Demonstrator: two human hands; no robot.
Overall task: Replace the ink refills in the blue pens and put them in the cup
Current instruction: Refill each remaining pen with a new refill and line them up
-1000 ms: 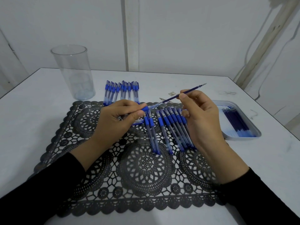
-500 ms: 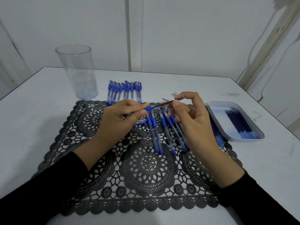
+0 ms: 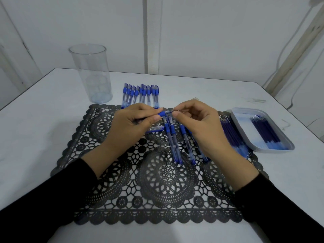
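Left hand [image 3: 129, 127] grips the blue-grip clear plastic pen barrel [image 3: 164, 113] above the black lace placemat [image 3: 122, 190]; right hand [image 3: 198, 125] pinches its tip end. Tall clear plastic cup [image 3: 91, 72] stands back-left on the white table [image 3: 43, 120], holding no pens.

Dim, cool, even light, soft shadows, sharp centre, wide-angle bending at edges.
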